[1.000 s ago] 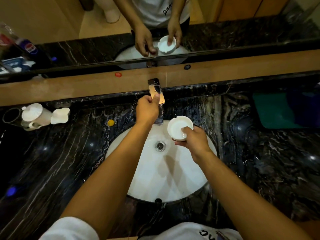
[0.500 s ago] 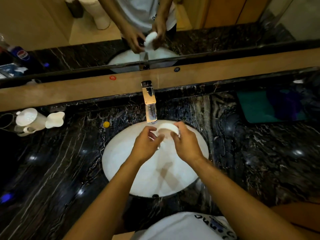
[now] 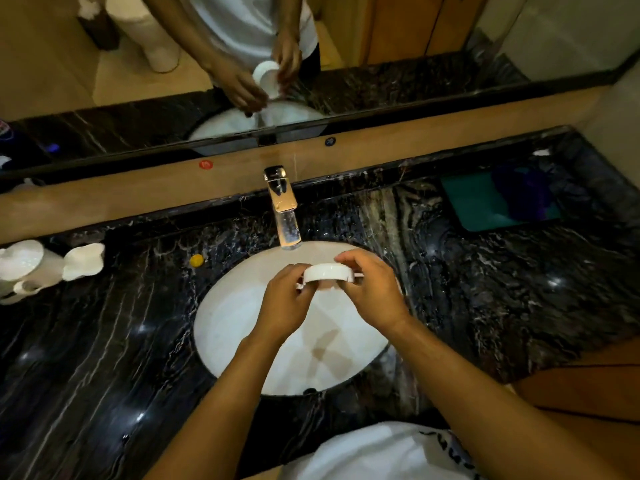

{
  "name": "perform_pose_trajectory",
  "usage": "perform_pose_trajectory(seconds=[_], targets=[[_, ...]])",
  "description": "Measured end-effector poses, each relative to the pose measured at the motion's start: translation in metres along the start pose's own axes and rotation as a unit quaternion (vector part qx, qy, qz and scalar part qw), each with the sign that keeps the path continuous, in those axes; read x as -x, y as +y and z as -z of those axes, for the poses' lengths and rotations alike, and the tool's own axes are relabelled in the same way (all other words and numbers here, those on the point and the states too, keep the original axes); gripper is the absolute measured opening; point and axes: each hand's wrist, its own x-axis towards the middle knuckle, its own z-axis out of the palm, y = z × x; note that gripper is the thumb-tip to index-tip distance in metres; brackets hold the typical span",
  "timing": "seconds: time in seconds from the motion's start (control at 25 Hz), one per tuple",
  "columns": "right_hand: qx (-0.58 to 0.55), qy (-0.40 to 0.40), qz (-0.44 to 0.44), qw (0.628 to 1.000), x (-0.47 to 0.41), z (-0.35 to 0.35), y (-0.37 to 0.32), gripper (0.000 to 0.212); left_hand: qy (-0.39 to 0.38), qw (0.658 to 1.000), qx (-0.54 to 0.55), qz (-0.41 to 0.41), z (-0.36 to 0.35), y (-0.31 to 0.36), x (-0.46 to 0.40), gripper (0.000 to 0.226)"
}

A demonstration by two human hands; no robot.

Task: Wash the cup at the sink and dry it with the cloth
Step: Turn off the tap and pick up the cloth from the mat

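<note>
A small white cup [image 3: 328,273] is held on its side over the white oval sink [image 3: 239,320], just below the spout of the chrome faucet [image 3: 284,209]. My left hand [image 3: 285,303] grips its left end and my right hand [image 3: 372,291] wraps its right end and rim. The cup's inside faces away from me; the mirror shows its open mouth. A teal cloth [image 3: 481,202] lies flat on the counter at the far right, with a dark purple cloth [image 3: 523,195] on top of it. I cannot make out running water.
The black marble counter [image 3: 104,341] surrounds the sink. White ceramic pieces [image 3: 83,261] and a white jug [image 3: 20,268] stand at the far left. A small yellow object [image 3: 196,260] lies left of the faucet. A mirror [image 3: 381,39] runs along the back.
My left hand left the faucet handle and came down onto the cup. Both hands now hold the cup, turned on its side, lower under the spout.
</note>
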Motion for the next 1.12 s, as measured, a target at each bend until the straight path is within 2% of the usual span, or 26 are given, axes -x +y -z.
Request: perform_pose_trajectory(seconds=[0.08,0.16,0.24,0.32,0.4,0.52,0.64,0.68,0.8,0.88,1.0,1.12], targets=[[-0.136,0.021,-0.141,0.981,0.001,0.011,-0.003,0.028,-0.011,0.984,0.154,0.084,-0.011,0.011,-0.004,0.014],[-0.209,0.011,-0.218,0.953,0.001,0.02,0.003,0.019,-0.014,0.942,0.287,0.176,-0.031,0.028,-0.006,0.014],[-0.129,0.003,-0.204,0.97,-0.004,0.033,0.016,0.009,-0.004,0.871,0.426,0.244,-0.053,0.049,-0.009,0.012],[-0.032,-0.026,-0.173,0.984,-0.014,0.056,0.034,0.01,-0.011,0.788,0.546,0.283,-0.074,0.069,-0.017,0.025],[-0.009,-0.039,-0.157,0.987,-0.026,0.086,0.059,0.018,-0.027,0.749,0.59,0.302,-0.095,0.089,-0.027,0.038],[-0.01,0.002,-0.164,0.986,-0.048,0.141,0.114,0.025,-0.031,0.733,0.595,0.329,-0.131,0.119,-0.042,0.044],[0.069,0.054,-0.165,0.982,-0.086,0.213,0.187,0.009,-0.017,0.713,0.612,0.341,-0.175,0.151,-0.061,0.045],[0.104,0.063,-0.168,0.978,-0.1,0.235,0.21,0.012,-0.008,0.706,0.619,0.345,-0.189,0.16,-0.067,0.04],[0.237,0.084,-0.183,0.95,-0.144,0.283,0.255,0.043,0.017,0.699,0.619,0.359,-0.22,0.177,-0.079,0.028],[0.297,0.073,-0.184,0.934,-0.168,0.297,0.275,0.067,0.029,0.696,0.615,0.369,-0.235,0.181,-0.083,0.028],[0.344,0.011,-0.192,0.919,-0.191,0.298,0.299,0.091,0.026,0.703,0.599,0.381,-0.25,0.181,-0.089,0.034],[0.309,0.046,-0.232,0.921,-0.202,0.294,0.306,0.101,0.018,0.715,0.571,0.404,-0.256,0.181,-0.094,0.037]])
